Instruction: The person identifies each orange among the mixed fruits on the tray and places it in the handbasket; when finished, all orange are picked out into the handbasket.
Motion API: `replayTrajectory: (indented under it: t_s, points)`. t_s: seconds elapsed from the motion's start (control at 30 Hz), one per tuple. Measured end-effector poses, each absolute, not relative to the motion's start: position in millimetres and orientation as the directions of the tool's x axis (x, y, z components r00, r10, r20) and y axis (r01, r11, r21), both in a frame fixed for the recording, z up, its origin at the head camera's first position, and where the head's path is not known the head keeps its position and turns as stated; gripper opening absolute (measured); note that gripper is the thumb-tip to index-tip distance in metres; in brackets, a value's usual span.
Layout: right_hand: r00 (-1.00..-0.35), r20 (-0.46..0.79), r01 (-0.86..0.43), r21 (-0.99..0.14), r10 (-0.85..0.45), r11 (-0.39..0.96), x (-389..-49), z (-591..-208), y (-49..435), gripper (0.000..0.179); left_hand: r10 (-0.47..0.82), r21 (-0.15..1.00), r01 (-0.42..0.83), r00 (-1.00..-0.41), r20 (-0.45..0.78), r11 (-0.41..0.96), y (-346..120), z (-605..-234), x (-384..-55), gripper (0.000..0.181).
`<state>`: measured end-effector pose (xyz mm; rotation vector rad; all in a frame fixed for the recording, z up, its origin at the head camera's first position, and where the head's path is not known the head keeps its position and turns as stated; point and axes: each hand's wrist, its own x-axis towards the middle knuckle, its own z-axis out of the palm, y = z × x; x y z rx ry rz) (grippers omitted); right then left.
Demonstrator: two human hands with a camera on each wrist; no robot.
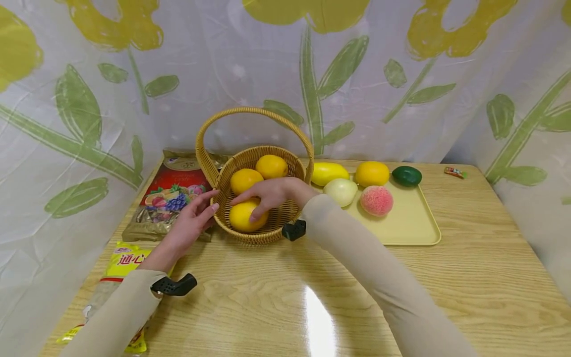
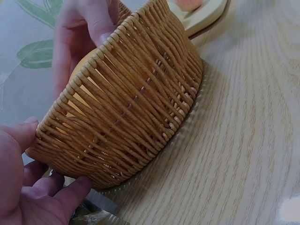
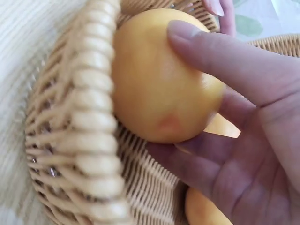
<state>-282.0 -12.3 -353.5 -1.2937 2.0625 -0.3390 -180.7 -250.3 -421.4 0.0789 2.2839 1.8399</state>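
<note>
A woven wicker basket [image 1: 260,238] with a tall handle holds three round orange-yellow fruits. My right hand [image 1: 275,192] reaches inside and holds the nearest orange-yellow fruit [image 3: 159,79], thumb on one side and fingers curled round the other. This fruit sits low by the front wall. The other two, a left fruit [image 1: 245,181] and a back fruit [image 1: 271,166], lie behind it. On the basket's left side my left hand [image 1: 194,218] grips the rim, thumb at the top edge and fingers against the outer weave [image 2: 117,103].
At right, a pale yellow tray [image 1: 401,228] bears a peach [image 1: 376,201], a pale round fruit [image 1: 341,192] and yellow and green fruits. A wrapped candy [image 1: 455,172] lies farther right. Left are a red-and-gold candy bag [image 1: 174,191] and a yellow packet [image 1: 118,263]. A curtain [image 1: 214,74] stands behind.
</note>
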Motion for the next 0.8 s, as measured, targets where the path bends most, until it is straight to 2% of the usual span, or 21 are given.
replayTrajectory:
  t_s: [0.5, 0.63, 0.8]
  points:
    - [-0.373, -0.319, -0.668, -0.559, -0.871, 0.491, -272.5, -349.3, -13.5, 0.065, 0.168, 0.970, -0.085, -0.978, -0.125, 0.228, -251.7, -421.8, -180.1, 0.063]
    - [-0.383, -0.229, -0.634, -0.639, -0.895, 0.436, -263.2, -342.5, 5.8, 0.064, 0.164, 0.971, -0.085, -0.979, -0.124, 0.224, -250.3, -422.0, -180.7, 0.062]
    - [-0.430, -0.044, -0.550, -0.780, -0.902, 0.300, -242.1, -337.5, 44.7, 0.061, 0.156, 0.970, -0.087, -0.980, -0.124, 0.228, -250.3, -423.0, -181.0, 0.061]
